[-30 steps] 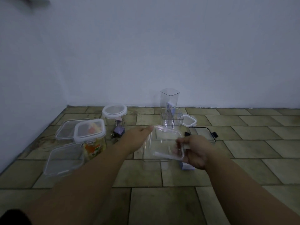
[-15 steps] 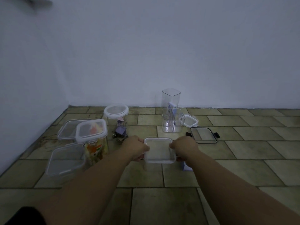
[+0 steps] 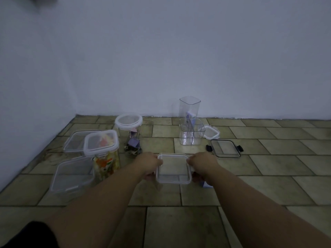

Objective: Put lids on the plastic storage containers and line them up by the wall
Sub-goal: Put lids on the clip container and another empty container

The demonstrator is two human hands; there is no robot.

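Now the square clear lid (image 3: pixel 173 168) lay flat on its clear container (image 3: pixel 166 186), no longer tilted as a second before. The left hand (image 3: pixel 149 163) and right hand (image 3: pixel 203 164) curled their fingers over its opposite edges, mid-floor, well short of the wall (image 3: pixel 179 59). Pressing it shut looked next.

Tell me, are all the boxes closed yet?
Not yet. The round jar and colourful box have lids. The left hand and right hand grip the square box, its lid on top. The tall container and divided container stand open; lining up by the wall remains.
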